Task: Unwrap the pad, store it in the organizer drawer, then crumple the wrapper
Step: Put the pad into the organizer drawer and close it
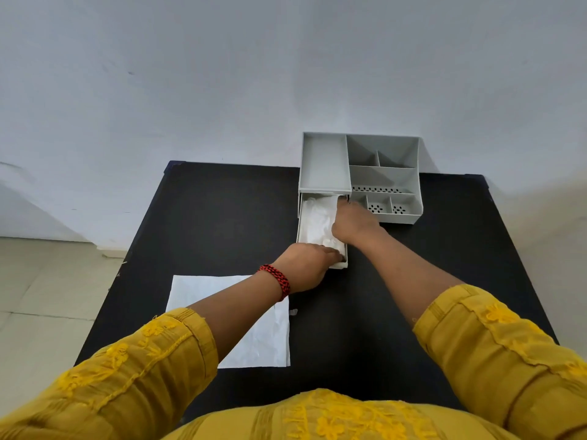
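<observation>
A grey organizer (384, 176) stands at the far side of the black table (222, 217). Its drawer (300, 223) is pulled out toward me, and the white pad (317, 217) lies inside it. My right hand (352, 222) reaches into the drawer with its fingers pressing on the pad's far right part. My left hand (305, 268), with a red and black thread band at the wrist, rests on the drawer's front edge with its fingers curled over it. The flat white wrapper (254, 331) lies on the table under my left forearm.
The organizer's top has several open compartments, some with perforated floors. A small white scrap (293, 312) lies just right of the wrapper. A plain wall rises behind the table, and tiled floor shows at the left.
</observation>
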